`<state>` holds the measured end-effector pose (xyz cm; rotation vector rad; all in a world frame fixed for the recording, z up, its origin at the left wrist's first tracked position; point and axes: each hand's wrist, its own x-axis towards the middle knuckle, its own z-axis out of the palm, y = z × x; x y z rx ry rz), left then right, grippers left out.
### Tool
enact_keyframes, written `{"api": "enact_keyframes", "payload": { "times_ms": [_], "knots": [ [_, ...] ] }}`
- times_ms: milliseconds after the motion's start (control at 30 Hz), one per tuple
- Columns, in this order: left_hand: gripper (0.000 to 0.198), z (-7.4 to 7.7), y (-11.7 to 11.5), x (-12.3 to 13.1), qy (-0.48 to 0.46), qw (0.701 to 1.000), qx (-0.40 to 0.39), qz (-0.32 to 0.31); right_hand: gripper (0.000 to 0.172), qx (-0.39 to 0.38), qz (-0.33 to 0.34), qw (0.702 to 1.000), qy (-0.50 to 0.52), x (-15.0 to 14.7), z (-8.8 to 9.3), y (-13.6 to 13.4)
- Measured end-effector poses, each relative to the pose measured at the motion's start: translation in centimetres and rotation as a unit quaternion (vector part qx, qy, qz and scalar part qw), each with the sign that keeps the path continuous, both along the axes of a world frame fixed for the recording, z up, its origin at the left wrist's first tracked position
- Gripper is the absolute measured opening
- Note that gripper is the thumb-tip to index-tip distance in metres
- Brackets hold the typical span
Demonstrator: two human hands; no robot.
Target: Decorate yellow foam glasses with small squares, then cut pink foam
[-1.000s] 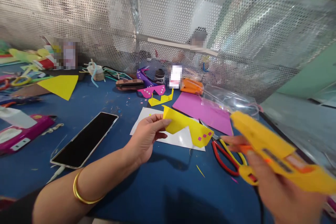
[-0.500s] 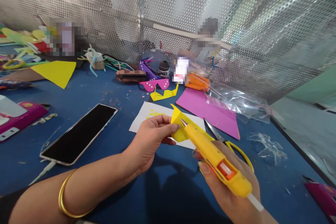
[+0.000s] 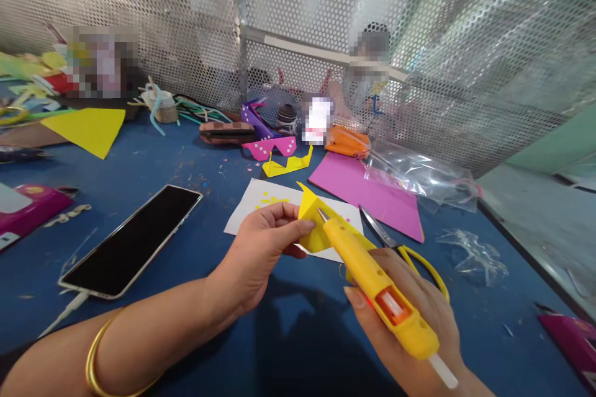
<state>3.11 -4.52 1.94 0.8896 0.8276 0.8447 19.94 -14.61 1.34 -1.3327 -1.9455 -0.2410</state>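
Between the thumb and fingers of my left hand (image 3: pixel 267 239) is a folded yellow paper cutout (image 3: pixel 310 205), raised above the table. My right hand (image 3: pixel 414 298) is wrapped round a yellow hot glue gun (image 3: pixel 367 267), with a white glue stick (image 3: pixel 442 371) poking out of its back end. The metal nozzle points at the yellow paper; whether it touches cannot be made out. Beneath lies a white sheet (image 3: pixel 242 208) with small yellow scraps. Yellow-handled scissors (image 3: pixel 382 229) lie just beyond my right hand, partly hidden by it.
Pink (image 3: pixel 270 147) and yellow (image 3: pixel 288 165) paper glasses lie farther back, near an orange pouch (image 3: pixel 347 141). A purple sheet (image 3: pixel 367 189) and a clear plastic bag (image 3: pixel 419 173) are at the right. A charging phone (image 3: pixel 135 242) lies left. Perforated metal panels (image 3: pixel 302 6) stand behind.
The whole view has shifted slightly. Both hands keep their grips, and the glue gun's nozzle stays close to the yellow paper with only a slight change of angle.
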Motion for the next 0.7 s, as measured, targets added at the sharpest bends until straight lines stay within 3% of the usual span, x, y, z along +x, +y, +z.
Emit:
{"api": "enact_keyframes", "payload": {
  "times_ms": [700],
  "knots": [
    [0.015, 0.07, -0.06, 0.15, 0.010, 1.000, 0.002, 0.000, 0.006, -0.032, -0.007, 0.999, -0.001, 0.12, 0.25, -0.36]
  ]
}}
